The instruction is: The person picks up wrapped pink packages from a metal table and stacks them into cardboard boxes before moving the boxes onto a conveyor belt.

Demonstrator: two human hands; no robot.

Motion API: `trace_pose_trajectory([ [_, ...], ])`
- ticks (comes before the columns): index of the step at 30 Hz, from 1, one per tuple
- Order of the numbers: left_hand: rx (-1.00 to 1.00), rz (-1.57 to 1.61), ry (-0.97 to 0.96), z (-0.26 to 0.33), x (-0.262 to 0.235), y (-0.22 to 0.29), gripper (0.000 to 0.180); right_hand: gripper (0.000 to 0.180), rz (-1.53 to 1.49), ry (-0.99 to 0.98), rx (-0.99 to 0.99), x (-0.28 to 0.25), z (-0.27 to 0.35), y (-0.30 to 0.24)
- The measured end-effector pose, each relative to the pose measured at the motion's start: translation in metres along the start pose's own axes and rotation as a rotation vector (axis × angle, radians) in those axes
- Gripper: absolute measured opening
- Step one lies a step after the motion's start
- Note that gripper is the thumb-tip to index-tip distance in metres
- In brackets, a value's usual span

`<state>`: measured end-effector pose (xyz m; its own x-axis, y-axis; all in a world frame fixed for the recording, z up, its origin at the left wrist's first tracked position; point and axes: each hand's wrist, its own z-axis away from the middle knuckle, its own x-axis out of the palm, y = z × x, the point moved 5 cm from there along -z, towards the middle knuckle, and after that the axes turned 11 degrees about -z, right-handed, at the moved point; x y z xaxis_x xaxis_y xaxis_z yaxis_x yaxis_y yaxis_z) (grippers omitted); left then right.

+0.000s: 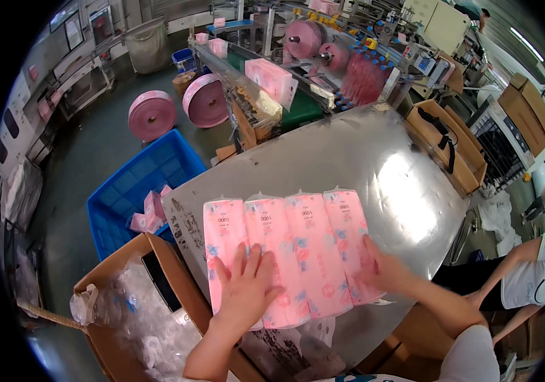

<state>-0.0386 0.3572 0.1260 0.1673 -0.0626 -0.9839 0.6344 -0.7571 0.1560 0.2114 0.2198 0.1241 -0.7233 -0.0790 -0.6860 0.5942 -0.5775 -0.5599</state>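
Note:
Several pink tissue packs (311, 254) with floral print lie side by side in a tight row on the metal table (323, 156). My left hand (245, 290) rests on the left-hand packs, its fingers spread flat over their upper face. At the right edge of the row, my right hand (387, 270) touches the side of the outermost pack. One finger stretches along that edge; the others are partly hidden and slightly blurred. Neither hand is wrapped around anything. Clear plastic film (317, 337) shows at the packs' near end.
Left of the table stand a blue crate (104, 197) holding pink packs and a carton (158, 245) full of clear plastic bags. Beyond are a conveyor (301, 109) and pink rolls (151, 116). A co-worker (537, 267) is at the right, near an open cardboard box (444, 137).

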Motion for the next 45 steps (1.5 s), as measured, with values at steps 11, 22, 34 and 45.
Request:
trace_pose_trajectory([
  [11,-0.586,1.111,-0.372,0.014,0.057,-0.111,0.056,0.074,0.577,0.65,-0.539,-0.122,-0.21,-0.101],
  [22,-0.632,1.141,-0.579,0.003,0.047,-0.093,0.054,0.095,0.218,0.347,0.095,-0.117,-0.174,0.016],
  [34,-0.614,1.458,-0.647,-0.027,0.082,-0.07,0.058,0.066,-1.119,0.059,0.289,-0.023,-0.006,0.155],
  [45,0.009,1.189,-0.645,-0.021,0.009,0.152,0.054,0.055,-1.544,0.658,0.114,-0.042,0.37,0.267],
])
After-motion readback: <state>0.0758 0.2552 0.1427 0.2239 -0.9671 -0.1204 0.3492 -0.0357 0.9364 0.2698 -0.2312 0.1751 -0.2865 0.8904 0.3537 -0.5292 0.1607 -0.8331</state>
